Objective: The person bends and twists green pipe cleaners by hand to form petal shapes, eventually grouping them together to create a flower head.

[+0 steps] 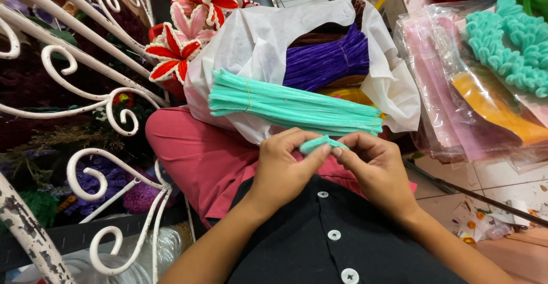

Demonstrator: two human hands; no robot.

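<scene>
My left hand (283,167) and my right hand (374,167) meet over my lap, both pinching one short mint-green pipe cleaner piece (319,143) between thumbs and fingertips. Just beyond them lies a tied bundle of mint-green pipe cleaners (291,106) across an open white bag (257,44). Inside the bag sit a purple pipe cleaner bundle (328,61) and a brown one behind it.
A white scrolled metal rack (85,84) stands at the left. Red-and-white pipe cleaner flowers (182,44) rise behind the bag. Clear plastic sleeves with pink and orange sheets (474,101) and a mint-green fuzzy piece (508,50) lie at the right. Tiled floor with scraps shows lower right.
</scene>
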